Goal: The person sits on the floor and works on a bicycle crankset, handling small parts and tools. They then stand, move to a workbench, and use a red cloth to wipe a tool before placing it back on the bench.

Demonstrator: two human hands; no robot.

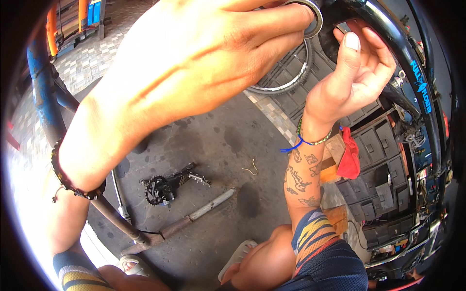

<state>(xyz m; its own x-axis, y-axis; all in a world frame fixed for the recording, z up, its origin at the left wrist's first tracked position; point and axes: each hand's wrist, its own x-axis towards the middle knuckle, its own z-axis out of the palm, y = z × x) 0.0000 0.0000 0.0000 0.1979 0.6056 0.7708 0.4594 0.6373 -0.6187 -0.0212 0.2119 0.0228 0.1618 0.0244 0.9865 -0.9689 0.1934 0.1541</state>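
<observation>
My left hand (208, 53) reaches across the upper middle, its fingers closed around a round metal ring (316, 19) beside a black bicycle frame (388, 24). The ring's far side is hidden by the fingers and the picture's top edge. Under the frame's upper tube, at the dark end close to the ring, is my right hand (357, 72). It is cupped, palm turned inward, thumb raised and fingers curved apart. Some of its fingertips are in shadow against the frame, so whether they press on it is unclear.
A crank with a chainring (158, 190) lies on the dark floor near a metal tube (211, 203). A worn blue stand post (43, 92) rises at left. Right of my forearm are a red cloth (348, 155) and black drawers (376, 150). A bicycle wheel (291, 85) lies beyond.
</observation>
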